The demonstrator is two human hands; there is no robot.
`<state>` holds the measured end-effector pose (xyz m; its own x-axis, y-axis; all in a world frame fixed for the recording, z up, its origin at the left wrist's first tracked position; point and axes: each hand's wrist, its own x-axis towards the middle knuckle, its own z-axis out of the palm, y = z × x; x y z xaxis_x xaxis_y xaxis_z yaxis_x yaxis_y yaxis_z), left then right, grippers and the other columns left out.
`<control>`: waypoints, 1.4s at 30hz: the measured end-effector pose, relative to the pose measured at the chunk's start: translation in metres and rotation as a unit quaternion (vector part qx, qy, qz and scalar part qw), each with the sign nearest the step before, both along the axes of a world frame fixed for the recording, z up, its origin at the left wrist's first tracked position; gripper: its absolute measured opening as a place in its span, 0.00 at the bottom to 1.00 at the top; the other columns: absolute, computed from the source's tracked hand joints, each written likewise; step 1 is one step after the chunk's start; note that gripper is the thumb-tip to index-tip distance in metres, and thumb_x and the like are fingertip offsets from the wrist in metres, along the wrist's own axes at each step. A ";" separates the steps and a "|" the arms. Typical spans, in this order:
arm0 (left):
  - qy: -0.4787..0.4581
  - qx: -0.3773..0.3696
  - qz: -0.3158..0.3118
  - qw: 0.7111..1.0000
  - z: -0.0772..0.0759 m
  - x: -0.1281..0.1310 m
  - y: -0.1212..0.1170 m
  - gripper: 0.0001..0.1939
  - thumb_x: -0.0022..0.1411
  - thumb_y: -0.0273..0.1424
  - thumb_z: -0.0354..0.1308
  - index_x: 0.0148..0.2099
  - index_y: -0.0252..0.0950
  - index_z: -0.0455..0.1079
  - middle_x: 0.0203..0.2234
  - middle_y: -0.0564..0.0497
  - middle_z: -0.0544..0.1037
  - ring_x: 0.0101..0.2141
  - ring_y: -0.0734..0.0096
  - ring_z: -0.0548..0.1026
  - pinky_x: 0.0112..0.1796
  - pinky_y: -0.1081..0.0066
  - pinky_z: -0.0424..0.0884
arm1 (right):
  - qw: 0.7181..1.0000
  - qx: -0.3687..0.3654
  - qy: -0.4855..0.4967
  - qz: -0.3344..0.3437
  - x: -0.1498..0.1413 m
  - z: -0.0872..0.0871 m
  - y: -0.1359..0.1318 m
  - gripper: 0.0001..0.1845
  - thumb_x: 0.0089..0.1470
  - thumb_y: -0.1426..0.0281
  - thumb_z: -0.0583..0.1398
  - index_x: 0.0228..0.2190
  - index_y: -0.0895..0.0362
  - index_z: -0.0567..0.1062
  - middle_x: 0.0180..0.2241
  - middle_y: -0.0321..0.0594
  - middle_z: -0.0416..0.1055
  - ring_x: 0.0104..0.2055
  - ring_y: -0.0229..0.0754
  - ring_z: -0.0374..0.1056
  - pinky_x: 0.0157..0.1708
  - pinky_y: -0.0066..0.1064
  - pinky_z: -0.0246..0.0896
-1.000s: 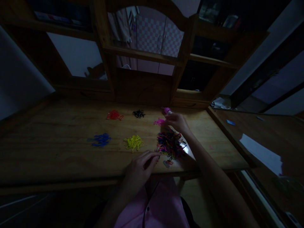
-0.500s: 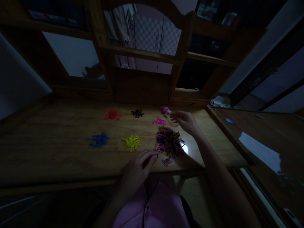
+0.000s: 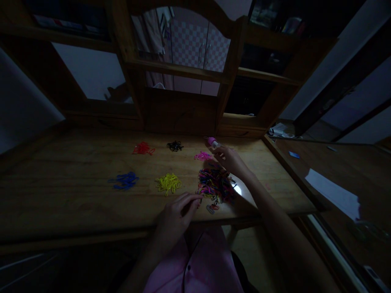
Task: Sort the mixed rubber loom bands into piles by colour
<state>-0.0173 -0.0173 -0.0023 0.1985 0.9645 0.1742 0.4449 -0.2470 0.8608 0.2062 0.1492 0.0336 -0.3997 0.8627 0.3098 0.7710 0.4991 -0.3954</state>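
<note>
On the table point(image 3: 91, 195), a tangled, many-coloured pile point(image 3: 216, 185) is seen between the left hand point(image 3: 176, 212), fingertips pinched together, and the right hand point(image 3: 231, 161), whose shadowed grip, like single strands, cannot be made out.

Piles point(image 3: 168, 183) on tabletop point(image 3: 76, 199), shelving point(image 3: 183, 71) behind

Pink top point(image 3: 210, 264), thin dark piping point(image 3: 183, 277) down the front, small round dark button point(image 3: 189, 267) just beside it. Forearms point(image 3: 269, 203) bare. Left hand point(image 3: 177, 213), right hand point(image 3: 230, 160): bare too. Fabric looks plain; finer weave lost in dimness.
</note>
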 end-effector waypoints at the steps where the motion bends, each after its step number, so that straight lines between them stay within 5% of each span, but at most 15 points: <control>1: 0.000 0.000 0.000 1.000 0.000 0.000 0.000 0.11 0.70 0.35 0.51 0.45 0.44 0.75 0.38 0.54 0.80 0.40 0.68 0.77 0.42 0.71 0.70 | 1.000 0.001 -0.027 -0.010 -0.004 0.000 0.006 0.12 0.58 0.75 0.58 0.43 0.59 0.78 0.41 0.46 0.76 0.38 0.41 0.72 0.37 0.28 0.64; 9: -0.007 -0.008 0.002 1.000 -0.001 0.000 0.001 0.10 0.69 0.34 0.52 0.45 0.45 0.75 0.38 0.57 0.79 0.41 0.71 0.76 0.43 0.73 0.69 | 0.991 -0.004 -0.129 -0.035 -0.023 -0.005 0.033 0.10 0.53 0.74 0.61 0.37 0.58 0.82 0.40 0.47 0.76 0.40 0.45 0.72 0.38 0.29 0.61; 25: -0.008 -0.007 0.004 1.000 -0.001 0.000 0.001 0.10 0.69 0.33 0.52 0.46 0.46 0.75 0.40 0.57 0.80 0.42 0.71 0.77 0.44 0.72 0.69 | 0.998 0.024 -0.058 0.014 -0.012 0.005 0.029 0.06 0.48 0.79 0.61 0.30 0.58 0.76 0.28 0.40 0.75 0.29 0.38 0.69 0.29 0.26 0.55; 34: -0.006 -0.011 0.008 1.000 0.000 0.001 -0.001 0.10 0.69 0.33 0.52 0.46 0.45 0.75 0.41 0.56 0.80 0.43 0.70 0.77 0.45 0.71 0.70 | 0.996 0.014 0.053 0.077 -0.012 0.004 0.030 0.12 0.51 0.78 0.61 0.40 0.58 0.76 0.31 0.39 0.76 0.31 0.37 0.72 0.30 0.24 0.60; 42: -0.009 -0.011 0.009 1.000 0.001 0.002 0.001 0.10 0.69 0.33 0.52 0.46 0.45 0.75 0.42 0.55 0.80 0.44 0.68 0.77 0.45 0.68 0.71 | 0.997 0.035 0.027 0.056 -0.012 -0.002 0.035 0.17 0.49 0.80 0.60 0.42 0.56 0.77 0.30 0.37 0.76 0.30 0.37 0.71 0.30 0.24 0.59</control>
